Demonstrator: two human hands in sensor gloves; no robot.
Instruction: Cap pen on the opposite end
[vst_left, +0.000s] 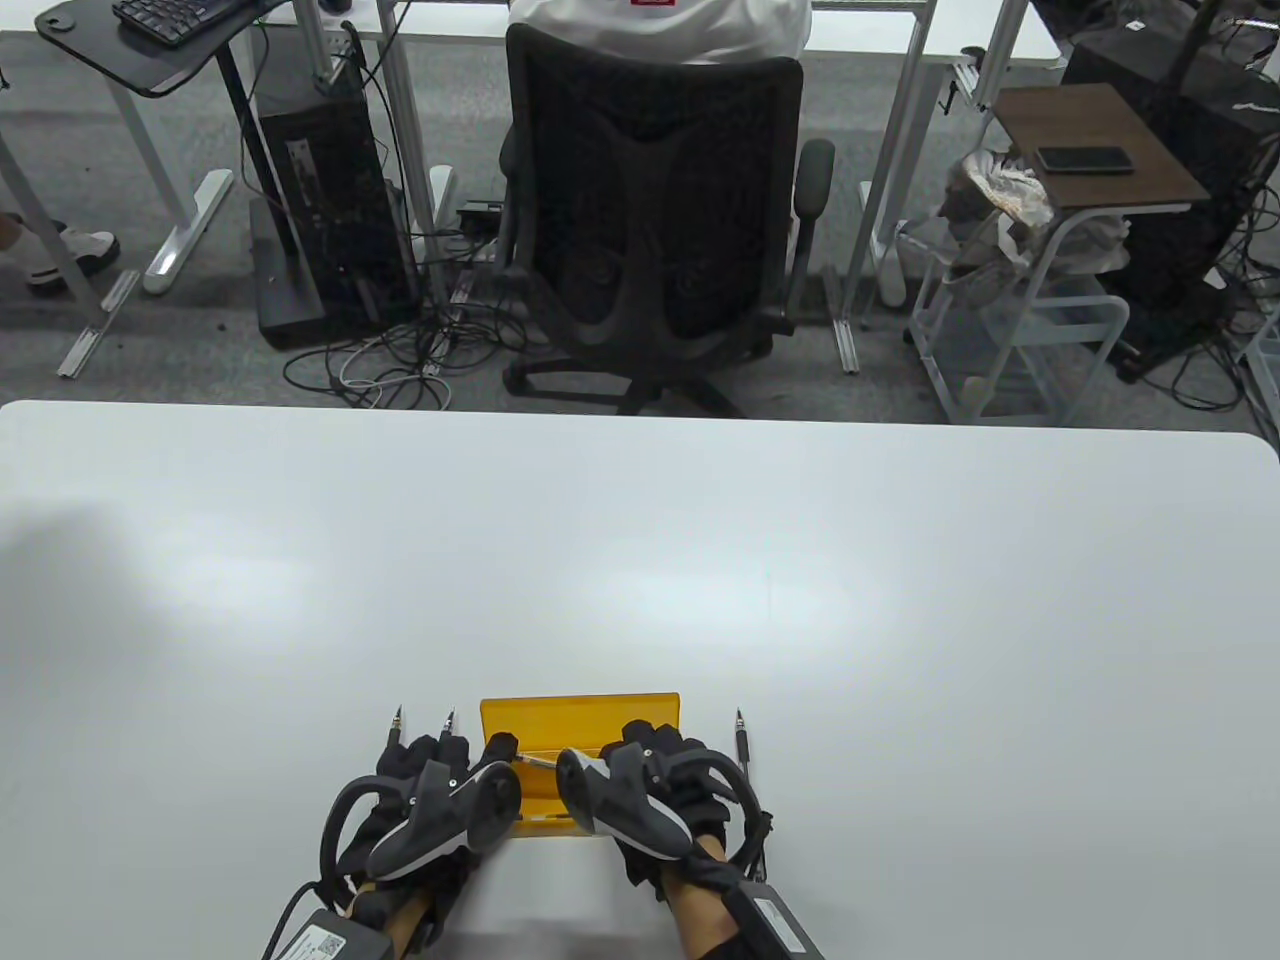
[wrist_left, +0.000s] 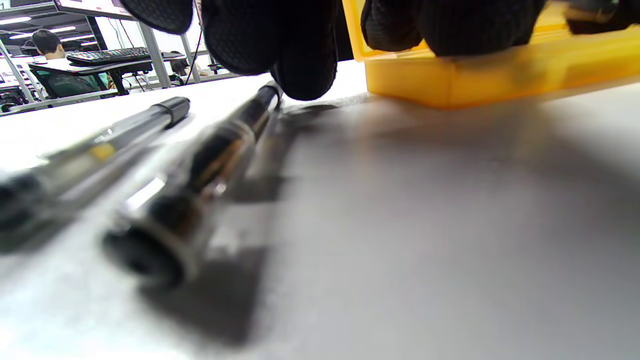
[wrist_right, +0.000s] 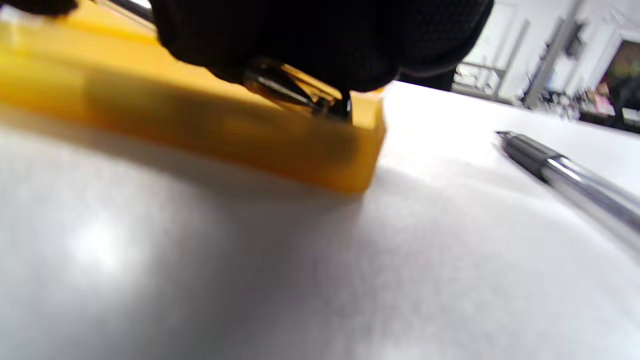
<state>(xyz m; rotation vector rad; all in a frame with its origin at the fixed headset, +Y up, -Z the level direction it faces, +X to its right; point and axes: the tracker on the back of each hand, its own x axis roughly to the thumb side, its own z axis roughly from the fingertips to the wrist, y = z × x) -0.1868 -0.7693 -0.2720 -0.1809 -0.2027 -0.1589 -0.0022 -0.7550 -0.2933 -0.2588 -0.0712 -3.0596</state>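
Working over the yellow tray (vst_left: 580, 712), you have a pen (vst_left: 533, 762) lying across it between your two hands, and only a short silvery stretch of it shows in the table view. Your right hand (vst_left: 655, 790) sits at one end: the right wrist view shows its gloved fingers (wrist_right: 320, 45) curled down onto a dark tapered piece (wrist_right: 280, 87) at the tray's corner, though whether that is the pen's tip or its cap is too blurred to say. Your left hand (vst_left: 440, 800) reaches over the tray's other side; its fingertips (wrist_left: 305, 75) hang low to the table, one of them touching or just above the end of a loose pen, and whether they grip the tray pen you cannot tell from these views.

Judging by this, the job looks early to midway: nothing shows a cap seated on the back end, so pulling it off, or turning and pushing it on, is probably left to do.

Outside the tray, two spare pens (vst_left: 447, 727) lie side by side on the white table (vst_left: 640, 560) under your left hand, tips pointing away from you. A third pen (vst_left: 742, 740) lies just beside your right hand, apart from the tray. Beyond the table's far edge stands a black office chair (vst_left: 650, 210).
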